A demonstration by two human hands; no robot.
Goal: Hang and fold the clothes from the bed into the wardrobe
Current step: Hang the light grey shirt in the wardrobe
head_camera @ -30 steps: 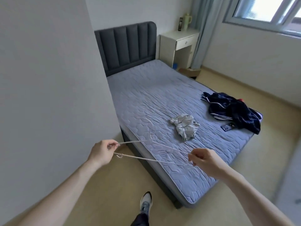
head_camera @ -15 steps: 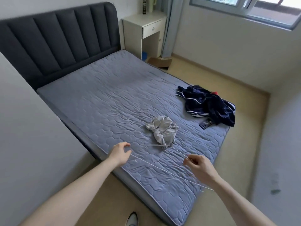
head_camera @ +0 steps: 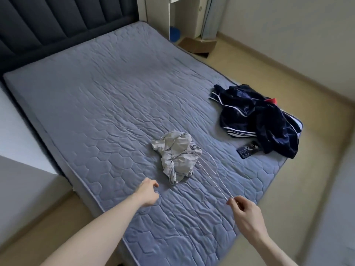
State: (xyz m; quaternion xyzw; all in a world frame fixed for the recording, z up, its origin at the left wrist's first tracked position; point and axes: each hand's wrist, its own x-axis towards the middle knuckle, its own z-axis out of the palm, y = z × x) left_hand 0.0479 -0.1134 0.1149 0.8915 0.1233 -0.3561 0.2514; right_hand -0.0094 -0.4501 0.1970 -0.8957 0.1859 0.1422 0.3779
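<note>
Grey garment [head_camera: 177, 154] lies between left hand [head_camera: 148, 192] and right hand [head_camera: 245, 210].

Phone [head_camera: 249, 151], cardboard box [head_camera: 197, 45], white bedside table [head_camera: 187, 14].

place: home bedroom | cues: quilted bed [head_camera: 119, 96], padded headboard [head_camera: 57, 20], bedside cabinet [head_camera: 184, 14]

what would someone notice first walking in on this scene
Probably the two hands over the near edge of the bed: the right hand pinches thin wire hangers, and the left hand holds nothing. Just beyond them lies a crumpled grey garment mid-mattress. A dark navy jacket with white stripes is heaped at the far right corner, a phone beside it.
</note>
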